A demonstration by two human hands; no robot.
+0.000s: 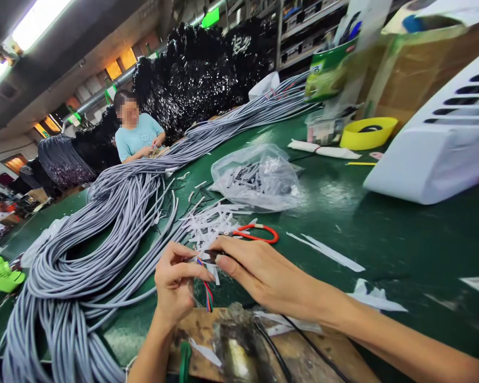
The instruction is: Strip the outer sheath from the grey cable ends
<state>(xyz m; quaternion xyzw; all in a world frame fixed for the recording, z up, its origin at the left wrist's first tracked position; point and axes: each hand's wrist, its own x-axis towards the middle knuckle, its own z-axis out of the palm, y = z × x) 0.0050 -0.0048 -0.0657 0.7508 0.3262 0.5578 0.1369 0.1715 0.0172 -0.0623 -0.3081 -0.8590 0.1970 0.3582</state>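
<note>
My left hand (pixel 174 282) pinches the end of a cable, from which thin coloured wires (pixel 208 292), red, green and blue among them, fan out downward. Close against it, my right hand (pixel 259 268) is closed on a small dark tool (pixel 212 256); the fingers hide most of it, so its kind cannot be made out. The tool's tip is beside the wires at the left fingertips. Just behind my right hand lies a red-handled pair of scissors (pixel 274 234), partly covered. White strips (pixel 215 221) are heaped beyond both hands.
Long bundles of grey cable (pixel 115 213) cover the table's left side. A clear plastic bag (pixel 259 181) holds grey pieces. Below my hands is a wooden board (pixel 303 356) with black cords. A white slotted housing (pixel 423 159) stands right, near yellow tape (pixel 369 133). A co-worker (pixel 138 133) sits opposite.
</note>
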